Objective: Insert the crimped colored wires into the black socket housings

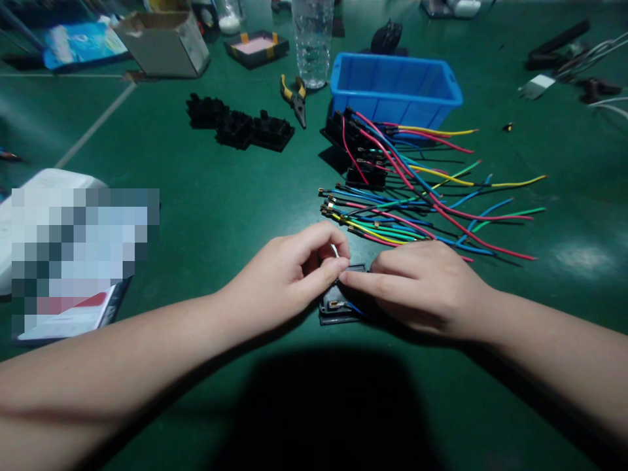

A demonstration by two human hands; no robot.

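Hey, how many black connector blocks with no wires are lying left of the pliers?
3, in one row: left block, middle block, right block, beside the pliers. A fourth could be hidden behind.

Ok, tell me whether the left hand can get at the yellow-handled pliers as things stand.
Probably yes: only bare green mat lies between the left hand and the pliers. But its fingers are pinched at the black connector, so it would need to let go first.

hands (289, 268) — 2 | blue bin (395, 82) 1 | pliers (294, 98) 1 | bottle (313, 39) 1 | box (164, 42) 1 | bare black blocks (235, 127) — 3
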